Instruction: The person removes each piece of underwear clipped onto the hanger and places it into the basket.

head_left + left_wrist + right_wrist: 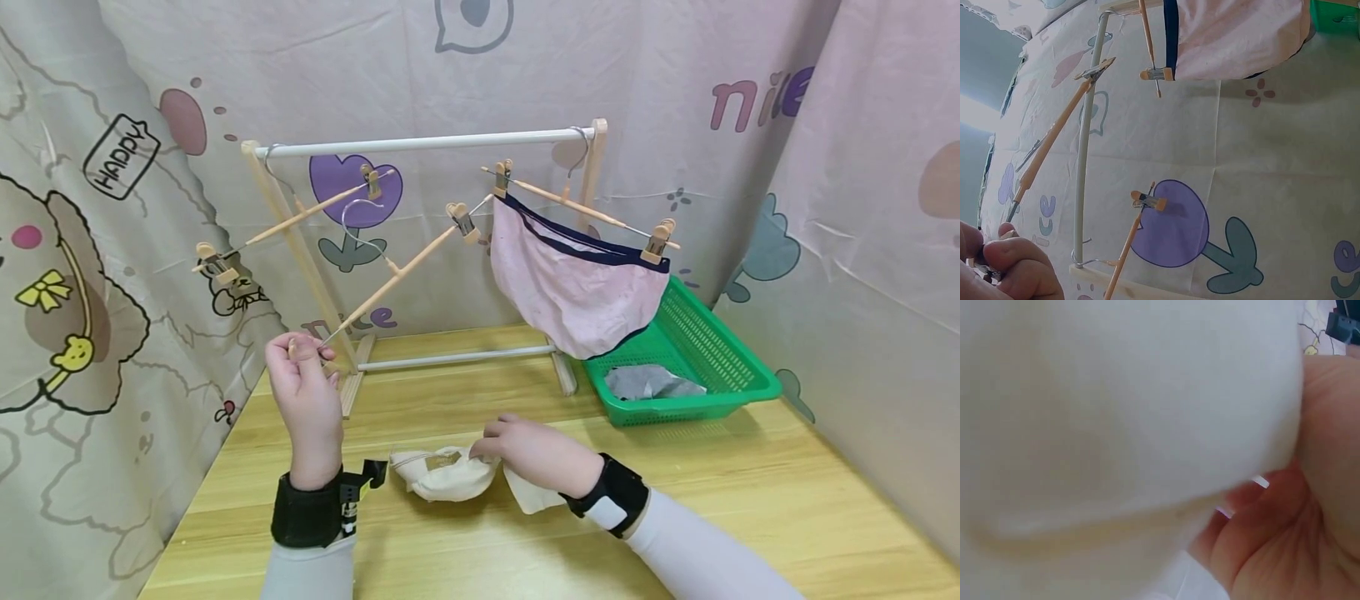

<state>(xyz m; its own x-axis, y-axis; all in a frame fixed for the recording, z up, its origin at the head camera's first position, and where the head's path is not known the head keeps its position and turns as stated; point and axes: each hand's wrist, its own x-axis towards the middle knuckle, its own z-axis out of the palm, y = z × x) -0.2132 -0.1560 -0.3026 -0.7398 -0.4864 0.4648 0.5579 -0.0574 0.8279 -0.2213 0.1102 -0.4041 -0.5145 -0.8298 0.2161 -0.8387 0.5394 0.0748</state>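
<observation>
Left hand [306, 392]: raised, pinching the low end clip of a wooden hanger [390, 281].
Right hand [534, 454]: fingers curled, gripping cream cloth [448, 475] on the table [750, 508].

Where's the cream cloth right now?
In the head view the cream cloth lies bunched on the wooden table, front centre, under the right hand, left of the green basket.

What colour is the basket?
Green basket, clearest in the head view.
</observation>
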